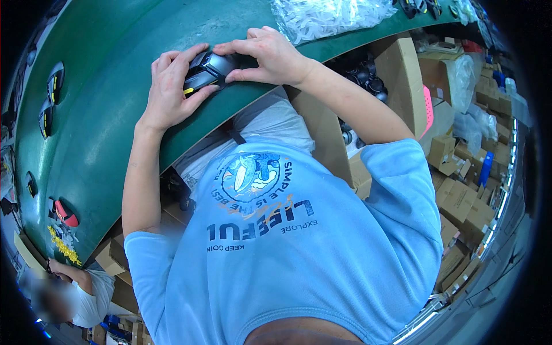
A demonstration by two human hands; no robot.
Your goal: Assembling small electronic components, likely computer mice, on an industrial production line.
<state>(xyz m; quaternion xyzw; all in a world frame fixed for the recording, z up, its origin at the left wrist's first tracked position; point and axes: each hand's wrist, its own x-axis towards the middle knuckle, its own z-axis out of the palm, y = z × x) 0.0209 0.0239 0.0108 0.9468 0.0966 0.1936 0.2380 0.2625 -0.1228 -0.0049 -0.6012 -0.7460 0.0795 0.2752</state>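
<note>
Both hands hold one dark grey and black shell-like casing (214, 66) with a yellow strip, just above the green tabletop (123, 115). My left hand (172, 83) grips its left side, thumb along the lower edge and fingers over the top. At its right end, my right hand (264, 57) pinches it between thumb and fingers. The underside of the casing is hidden. I cannot make out its exact kind.
Similar black-and-yellow casings (55, 83) and a red casing (66, 213) lie left along the table. A clear bag of white pieces (330, 20) lies at the far edge. Yellow pieces (64, 248) lie near a seated co-worker (92, 296). Open cardboard boxes (399, 80) stand right.
</note>
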